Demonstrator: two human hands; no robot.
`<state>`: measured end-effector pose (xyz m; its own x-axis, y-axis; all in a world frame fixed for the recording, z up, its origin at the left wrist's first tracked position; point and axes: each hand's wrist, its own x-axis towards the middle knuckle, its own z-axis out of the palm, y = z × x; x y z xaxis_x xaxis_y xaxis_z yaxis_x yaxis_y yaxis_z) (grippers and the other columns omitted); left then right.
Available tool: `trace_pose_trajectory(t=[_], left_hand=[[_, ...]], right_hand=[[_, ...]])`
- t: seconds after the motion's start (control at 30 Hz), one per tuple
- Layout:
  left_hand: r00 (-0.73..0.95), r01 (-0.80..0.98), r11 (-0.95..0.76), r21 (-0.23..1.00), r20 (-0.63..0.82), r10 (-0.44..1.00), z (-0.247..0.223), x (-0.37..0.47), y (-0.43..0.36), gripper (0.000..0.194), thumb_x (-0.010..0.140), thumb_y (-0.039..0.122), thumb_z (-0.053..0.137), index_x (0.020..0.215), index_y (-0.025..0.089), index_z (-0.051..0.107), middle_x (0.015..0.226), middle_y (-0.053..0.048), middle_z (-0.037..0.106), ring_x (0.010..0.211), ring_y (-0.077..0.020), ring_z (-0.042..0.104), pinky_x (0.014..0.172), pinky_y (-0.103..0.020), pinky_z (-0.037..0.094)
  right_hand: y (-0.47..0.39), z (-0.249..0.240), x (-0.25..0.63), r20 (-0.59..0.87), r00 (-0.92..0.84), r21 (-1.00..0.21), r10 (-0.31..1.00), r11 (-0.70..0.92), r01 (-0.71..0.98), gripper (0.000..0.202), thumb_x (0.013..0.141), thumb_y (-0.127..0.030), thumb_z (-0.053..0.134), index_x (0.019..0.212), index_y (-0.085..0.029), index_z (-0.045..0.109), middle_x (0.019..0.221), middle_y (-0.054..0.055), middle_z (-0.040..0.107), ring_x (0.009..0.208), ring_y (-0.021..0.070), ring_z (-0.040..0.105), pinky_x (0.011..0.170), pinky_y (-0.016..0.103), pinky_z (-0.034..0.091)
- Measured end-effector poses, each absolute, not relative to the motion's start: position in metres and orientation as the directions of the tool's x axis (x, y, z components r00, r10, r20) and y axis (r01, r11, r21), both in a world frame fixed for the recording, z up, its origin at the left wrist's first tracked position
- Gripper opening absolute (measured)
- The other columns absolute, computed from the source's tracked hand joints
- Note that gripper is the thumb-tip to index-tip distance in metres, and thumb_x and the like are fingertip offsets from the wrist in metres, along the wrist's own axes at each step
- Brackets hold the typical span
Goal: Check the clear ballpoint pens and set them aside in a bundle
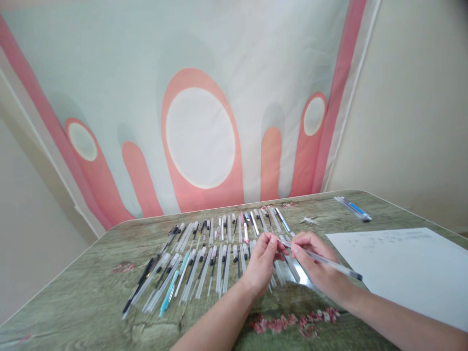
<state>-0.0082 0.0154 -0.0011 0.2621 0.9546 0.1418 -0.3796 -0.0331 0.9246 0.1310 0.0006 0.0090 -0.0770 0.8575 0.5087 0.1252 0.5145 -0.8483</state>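
Left hand (263, 256) and right hand (316, 253) close together, both clamped on a clear pen (334, 265)

Nearer than the hands, between the two forearms, pink floral print (300, 321) decorates the green, wood-patterned counter (73, 302). The clear pen slants through the right hand, its dark end sticking out to the right and nearer side. The left hand pinches at the opposite end, where the fingers hide the detail.

A front row of pens (206, 273) spreads leftward from the left hand and continues behind and below both hands, mixing clear barrels, dark refills and pale or black caps. A teal pen (170, 292) lies in its left part. Shiny glare (302, 274) shows just below the gap between the hands. Right of the right hand lies white paper (402, 263) with faint marks along its far part.

Beyond the hands runs a back row of pens (246, 233). Small pale pieces (310, 221) sit past the right hand; farther right lies a bundle of pens (354, 209), partly blue. Farthest off stands a pale backdrop (256, 63) with coral shapes.
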Motion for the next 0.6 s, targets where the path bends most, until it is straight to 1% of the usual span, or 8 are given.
trace_pose_trajectory(t=[0.37,0.6], left_hand=[[0.246,-0.35,-0.036,0.936,0.129,0.961,-0.0021,-0.0082,0.0159,0.025,0.082,0.042,0.046,0.081,0.017,0.046,0.075,-0.003,0.054,0.069,-0.0107,0.05,0.067,-0.024,0.038],[0.221,-0.286,-0.064,0.956,0.131,0.966,-0.0005,-0.0086,0.0154,0.028,0.081,0.044,0.046,0.081,0.017,0.046,0.076,-0.003,0.054,0.069,-0.0114,0.05,0.068,-0.025,0.039]], right_hand=[[-0.0002,0.011,0.1314,0.494,-0.088,-0.855,0.865,0.502,0.13,0.009,0.083,-0.025,0.049,0.077,-0.02,0.047,0.075,0.0,0.052,0.068,0.0125,0.051,0.065,0.024,0.042],[-0.0003,0.01,0.1303,0.499,-0.081,-0.853,0.863,0.506,0.131,0.007,0.083,-0.025,0.049,0.078,-0.02,0.047,0.076,0.0,0.051,0.068,0.0124,0.05,0.064,0.024,0.042]])
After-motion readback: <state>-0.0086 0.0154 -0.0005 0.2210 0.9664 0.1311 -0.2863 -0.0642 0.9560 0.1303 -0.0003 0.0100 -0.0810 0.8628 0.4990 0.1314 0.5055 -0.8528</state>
